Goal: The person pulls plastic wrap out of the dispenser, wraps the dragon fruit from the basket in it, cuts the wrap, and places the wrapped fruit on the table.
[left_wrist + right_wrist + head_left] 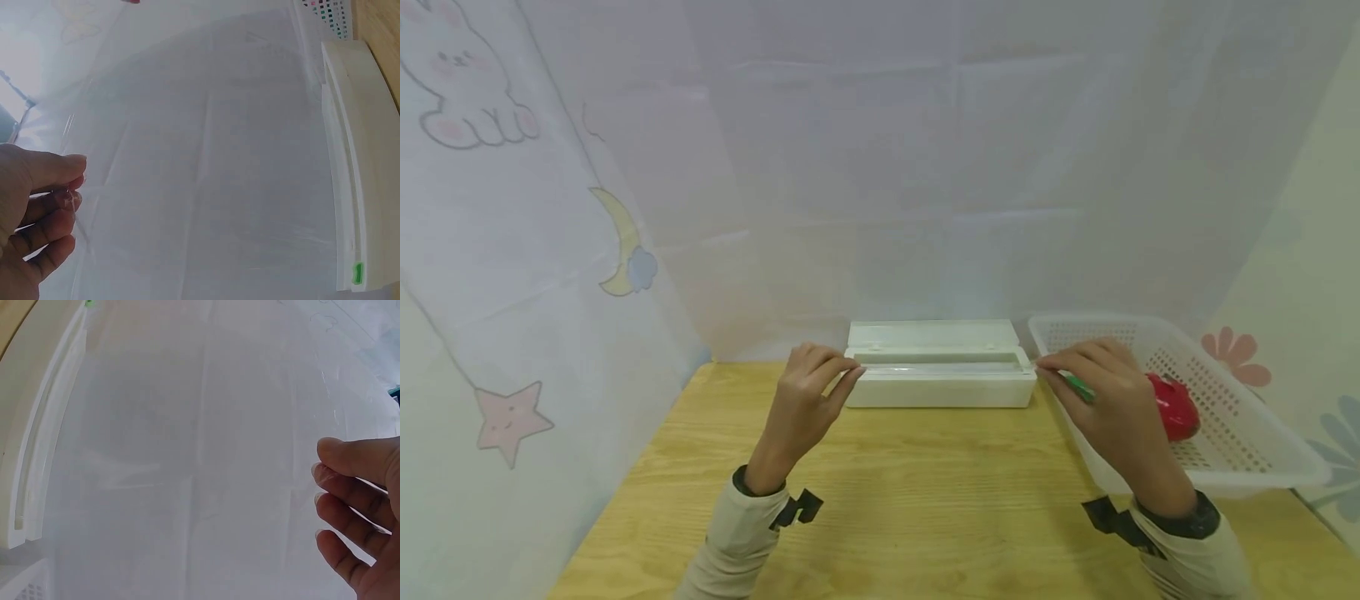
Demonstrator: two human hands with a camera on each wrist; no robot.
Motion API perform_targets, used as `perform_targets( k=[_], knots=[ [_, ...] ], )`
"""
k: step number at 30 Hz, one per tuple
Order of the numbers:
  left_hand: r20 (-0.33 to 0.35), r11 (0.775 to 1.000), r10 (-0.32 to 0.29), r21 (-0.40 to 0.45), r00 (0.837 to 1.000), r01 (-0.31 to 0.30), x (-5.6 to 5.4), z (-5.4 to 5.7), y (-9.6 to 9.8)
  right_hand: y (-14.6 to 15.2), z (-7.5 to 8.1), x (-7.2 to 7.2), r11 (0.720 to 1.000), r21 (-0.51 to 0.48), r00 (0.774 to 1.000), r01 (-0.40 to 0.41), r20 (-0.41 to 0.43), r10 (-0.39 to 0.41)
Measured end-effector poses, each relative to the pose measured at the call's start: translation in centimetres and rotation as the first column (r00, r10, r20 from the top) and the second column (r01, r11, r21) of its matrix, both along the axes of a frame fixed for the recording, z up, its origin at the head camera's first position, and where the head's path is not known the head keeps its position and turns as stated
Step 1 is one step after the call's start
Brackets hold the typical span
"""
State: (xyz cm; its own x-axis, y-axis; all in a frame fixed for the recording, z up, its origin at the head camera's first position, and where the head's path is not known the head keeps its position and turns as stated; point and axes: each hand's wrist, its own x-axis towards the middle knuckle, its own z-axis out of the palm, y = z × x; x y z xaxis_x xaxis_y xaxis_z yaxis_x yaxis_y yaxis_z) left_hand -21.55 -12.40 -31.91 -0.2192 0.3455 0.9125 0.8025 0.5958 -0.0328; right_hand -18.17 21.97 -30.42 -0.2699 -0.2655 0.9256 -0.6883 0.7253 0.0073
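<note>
A clear sheet of plastic wrap [940, 368] stretches between both hands, its upper edge a thin shiny line. My left hand [801, 408] pinches one corner of it between thumb and forefinger. The opposite corner is pinched by my right hand [1108, 404] in the same way. Behind the sheet stands a long white wrap dispenser box [940, 393] with its lid [932, 333] raised at the back. The left wrist view shows a small green piece [357, 273] at one end of the box. In the right wrist view the see-through film [325, 478] lies over my fingertips.
A white perforated basket [1247, 479] stands to the right, partly behind my right hand. It holds a glossy red rounded thing [1177, 408] and something green [1078, 387]. A white cloth backdrop [887, 167] rises behind the wooden table [925, 500].
</note>
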Motion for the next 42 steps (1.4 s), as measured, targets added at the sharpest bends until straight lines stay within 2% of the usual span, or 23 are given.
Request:
perform_targets(
  k=[7, 10, 16, 18, 21, 23, 26, 30, 35, 38, 42],
  knots=[
    [-0.072, 0.996, 0.084, 0.021, 0.994, -0.083, -0.4, 1.0, 0.9, -0.6, 0.3, -0.5, 0.997, -0.08, 0.997, 0.0, -0.082, -0.006],
    [-0.094, 0.994, 0.099, 0.047, 0.991, -0.095, -0.7, 1.3, 1.2, -0.8, 0.2, -0.7, 0.992, -0.124, 0.995, -0.007, -0.104, -0.006],
    [-0.137, 0.994, 0.084, 0.086, 0.987, -0.073, -0.8, 1.5, 1.5, -0.9, 0.4, -0.5, 0.982, -0.187, 0.991, -0.035, -0.131, 0.011],
    [-0.135, 0.997, 0.047, 0.068, 0.99, -0.038, -0.6, 1.6, 1.2, -0.7, 0.6, -0.3, 0.984, -0.174, 0.989, -0.042, -0.149, 0.016],
    [-0.096, 0.998, -0.055, 0.021, 0.994, 0.057, -0.2, 1.8, 0.4, -0.2, 0.9, 0.0, 0.989, -0.121, 0.983, -0.084, -0.173, 0.062],
    [-0.049, 0.991, -0.131, -0.016, 0.99, 0.13, 0.1, 2.0, -0.2, 0.2, 1.1, 0.2, 0.989, -0.074, 0.979, -0.125, -0.169, 0.111],
    [0.023, 0.978, -0.191, -0.077, 0.981, 0.192, 0.6, 2.1, -1.0, 0.9, 1.3, 0.5, 0.985, 0.017, 0.977, -0.173, -0.123, 0.174],
    [0.082, 0.969, -0.16, -0.178, 0.984, 0.173, 1.5, 1.8, -1.6, 1.5, 1.3, 1.2, 0.973, 0.149, 0.982, -0.174, -0.05, 0.183],
    [0.075, 0.946, -0.122, -0.294, 0.99, 0.139, 2.6, 0.8, -2.3, 1.5, 0.4, 2.5, 0.965, 0.217, 0.989, -0.145, -0.001, 0.149],
    [0.093, 0.932, -0.131, -0.328, 0.987, 0.154, 3.1, 0.1, -2.7, 1.4, -0.6, 3.1, 0.959, 0.229, 0.986, -0.164, 0.038, 0.159],
    [0.175, 0.916, -0.151, -0.346, 0.973, 0.205, 3.7, -1.4, -3.3, 1.2, -2.3, 3.5, 0.942, 0.243, 0.97, -0.232, 0.129, 0.206]
  ],
)
